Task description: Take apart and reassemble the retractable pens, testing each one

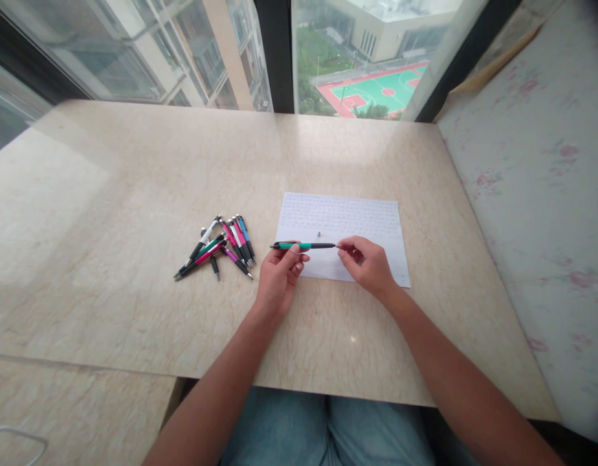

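A green and black ballpoint pen [309,246] lies level in the fingers of my left hand [279,272], which is closed around its green barrel. The pen's clip end points left and its black grip points right. At the grip's right end, thumb and forefinger of my right hand [364,262] pinch the thin point of the pen; the fingers partly hide what they hold. Under both hands lies a sheet of paper [376,217] with rows of writing on its upper half. A small grey cone-shaped piece [319,233] rests on the sheet, just above the pen.
Left of my left hand, several pens [216,246] in white, pink, green, purple and blue lie in a loose pile on the marble-patterned tabletop [134,194]. A window frame [279,58] borders the far edge, and a flower-patterned wall [536,194] the right. A white cable [22,433] shows lower left.
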Demonstrator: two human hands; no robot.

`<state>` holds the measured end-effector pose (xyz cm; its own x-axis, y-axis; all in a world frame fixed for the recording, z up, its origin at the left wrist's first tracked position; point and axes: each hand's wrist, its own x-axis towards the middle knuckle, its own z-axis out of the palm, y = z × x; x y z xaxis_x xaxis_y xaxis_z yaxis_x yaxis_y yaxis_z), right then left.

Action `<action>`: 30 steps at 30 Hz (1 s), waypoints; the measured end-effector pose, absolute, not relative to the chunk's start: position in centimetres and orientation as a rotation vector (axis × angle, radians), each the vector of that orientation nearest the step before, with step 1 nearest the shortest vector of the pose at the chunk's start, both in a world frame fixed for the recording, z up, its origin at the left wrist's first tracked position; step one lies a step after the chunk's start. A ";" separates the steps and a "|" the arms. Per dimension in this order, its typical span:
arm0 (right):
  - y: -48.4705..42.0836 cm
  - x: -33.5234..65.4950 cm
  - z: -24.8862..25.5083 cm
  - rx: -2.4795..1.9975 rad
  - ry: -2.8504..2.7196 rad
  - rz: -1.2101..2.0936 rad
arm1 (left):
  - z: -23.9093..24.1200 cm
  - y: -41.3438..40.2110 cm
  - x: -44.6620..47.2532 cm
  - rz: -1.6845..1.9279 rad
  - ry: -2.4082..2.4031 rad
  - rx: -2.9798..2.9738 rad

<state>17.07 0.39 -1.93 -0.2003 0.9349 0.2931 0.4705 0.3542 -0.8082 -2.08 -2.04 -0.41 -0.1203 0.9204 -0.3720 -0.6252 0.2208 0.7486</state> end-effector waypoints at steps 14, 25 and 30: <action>3.7 15.6 -2.3 -1.294 -1.996 0.553 | -0.4 -2.4 -1.9 1.340 0.998 0.363; 3.9 15.6 -2.5 -1.264 -1.912 0.549 | -0.3 -2.4 -1.8 1.340 0.997 0.358; 3.6 15.1 -2.2 -1.321 -2.040 0.486 | -0.5 -2.4 -1.8 1.336 0.979 0.377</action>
<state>15.09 3.58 -2.19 -0.2801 0.9050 0.3202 0.6637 0.4235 -0.6165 -1.82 -2.40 -0.46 -0.0719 0.9241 -0.3752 -0.6360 0.2473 0.7310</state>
